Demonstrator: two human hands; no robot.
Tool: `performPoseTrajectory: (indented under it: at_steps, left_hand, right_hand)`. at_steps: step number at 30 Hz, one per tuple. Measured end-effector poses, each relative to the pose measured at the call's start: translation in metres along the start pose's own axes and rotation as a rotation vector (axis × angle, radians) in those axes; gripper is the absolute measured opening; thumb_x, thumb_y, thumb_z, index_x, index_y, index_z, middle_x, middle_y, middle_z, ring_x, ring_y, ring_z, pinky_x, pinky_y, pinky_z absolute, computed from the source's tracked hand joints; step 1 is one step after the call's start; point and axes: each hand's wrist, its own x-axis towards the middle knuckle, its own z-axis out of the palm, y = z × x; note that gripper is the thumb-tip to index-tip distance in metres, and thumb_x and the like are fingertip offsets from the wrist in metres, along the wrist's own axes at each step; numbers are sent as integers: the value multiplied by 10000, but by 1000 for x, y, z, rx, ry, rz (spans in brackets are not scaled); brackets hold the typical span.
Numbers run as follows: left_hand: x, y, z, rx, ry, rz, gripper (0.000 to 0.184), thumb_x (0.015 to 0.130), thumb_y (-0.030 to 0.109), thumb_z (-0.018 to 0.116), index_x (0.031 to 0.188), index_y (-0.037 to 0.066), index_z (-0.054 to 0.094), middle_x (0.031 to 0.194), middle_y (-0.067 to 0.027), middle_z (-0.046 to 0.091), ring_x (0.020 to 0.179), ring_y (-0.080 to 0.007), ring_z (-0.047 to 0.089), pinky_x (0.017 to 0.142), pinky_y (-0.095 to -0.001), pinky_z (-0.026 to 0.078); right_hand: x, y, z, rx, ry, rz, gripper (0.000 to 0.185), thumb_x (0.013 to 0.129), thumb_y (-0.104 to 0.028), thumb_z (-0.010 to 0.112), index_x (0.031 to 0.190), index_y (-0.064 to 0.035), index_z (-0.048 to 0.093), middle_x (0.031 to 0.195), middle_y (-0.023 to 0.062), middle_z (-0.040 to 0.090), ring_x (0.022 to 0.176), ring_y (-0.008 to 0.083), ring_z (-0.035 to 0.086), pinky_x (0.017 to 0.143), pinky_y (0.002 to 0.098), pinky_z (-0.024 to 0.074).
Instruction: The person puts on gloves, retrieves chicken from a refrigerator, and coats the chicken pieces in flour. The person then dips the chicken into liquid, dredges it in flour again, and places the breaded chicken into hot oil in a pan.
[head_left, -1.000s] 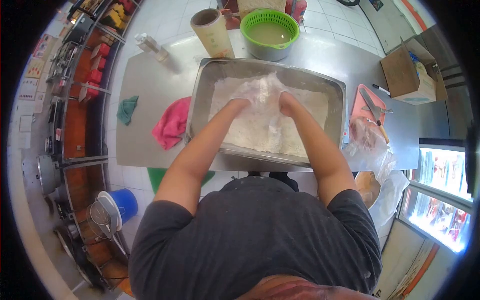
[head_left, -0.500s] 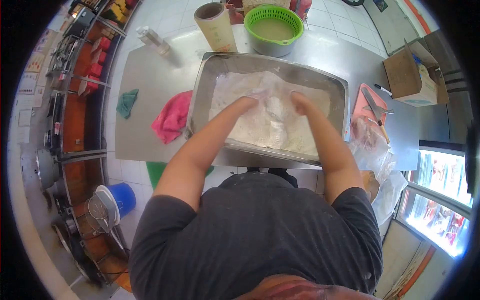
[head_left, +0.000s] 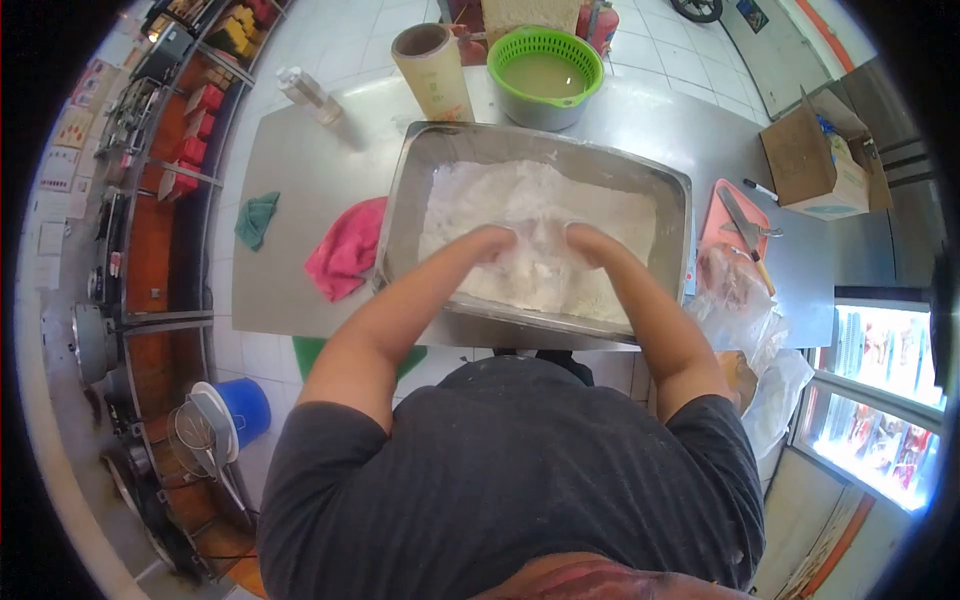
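A large metal tray (head_left: 420, 150) holds a bed of white flour (head_left: 600, 205) in the middle of the steel table. Both hands are in the flour near the tray's centre, a short gap apart. My left hand (head_left: 497, 243) enters from the left and my right hand (head_left: 583, 243) from the right. Flour covers the fingers of both, and the area between them is blurred. What either hand holds, if anything, cannot be made out.
Behind the tray stand a cardboard roll (head_left: 433, 75) and a green colander in a bowl (head_left: 546, 75). A pink cloth (head_left: 345, 248) lies left of the tray. To the right are a pink tray with a knife (head_left: 737, 215), a plastic bag (head_left: 740, 310) and a cardboard box (head_left: 815, 165).
Both hands were farther back in the tray with flour heaped at them. They have moved nearer to my body, and the flour between them has shifted.
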Motion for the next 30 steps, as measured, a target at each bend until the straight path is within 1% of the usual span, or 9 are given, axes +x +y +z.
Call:
performPoseTrajectory:
  at_steps: [4,9,12,14,17,21,23,28,30]
  left_hand:
    - [-106,66,20,323,44,308,714,987,594,545,1508,109,488,1403,-86,594,1233,-200,538,999,-430,455]
    - [-58,13,-38,122,-32,49,755,987,587,545,1540,86,430,1520,-141,486,1348,-268,475,1078,-450,414]
    - [7,-37,-16,317,-134,-64,595,955,400,584,1442,64,517,1363,-144,567,1215,-264,549,967,-413,470]
    - [51,-58,11,353,-189,-15,498,935,276,609,1376,48,575,1259,-146,622,1127,-261,598,894,-389,507]
    - [-13,-2,37,248,-186,86,634,962,437,615,1456,51,516,1415,-148,539,1226,-258,535,1014,-405,444]
    - [-104,58,36,233,-122,210,558,976,464,617,1356,56,612,1248,-108,638,1064,-222,588,929,-371,479]
    - [-87,52,8,426,75,454,490,985,456,606,1270,60,662,1115,-84,673,976,-218,611,884,-354,496]
    - [-79,72,-37,544,477,398,527,976,507,603,1268,75,681,1180,-91,702,1043,-245,637,919,-368,496]
    - [-66,69,-38,642,631,379,557,970,525,606,1292,77,676,1256,-97,694,1116,-252,634,953,-374,488]
  right_hand:
    - [-18,-9,-19,64,47,-102,503,1028,-404,545,1364,-32,587,1272,131,629,1101,241,628,906,430,549]
    - [-36,32,-61,15,62,116,500,1032,-414,511,1363,-45,579,1229,117,633,1068,236,624,890,443,555]
    - [5,81,-31,12,-189,115,557,996,-383,539,1435,-40,516,1381,152,566,1251,265,538,958,491,493]
    - [-66,3,30,43,-145,210,553,1004,-394,542,1425,-36,527,1370,140,573,1221,250,543,993,451,470]
    - [-72,1,39,112,-217,87,591,1008,-462,537,1413,-32,536,1378,140,568,1169,249,561,975,427,472]
    - [-109,-46,18,-218,131,77,425,997,-373,553,1176,-8,678,1073,131,651,918,228,616,753,425,509]
    - [-29,21,-41,-801,100,-369,404,991,-354,543,1134,-10,700,1100,149,669,906,220,631,741,424,522]
    - [-74,-36,-70,-215,504,-158,441,975,-356,504,1179,-4,676,1202,180,679,1084,335,648,872,510,531]
    - [4,37,-94,49,512,-108,440,963,-355,536,1234,-30,657,1193,142,669,1018,273,627,871,477,512]
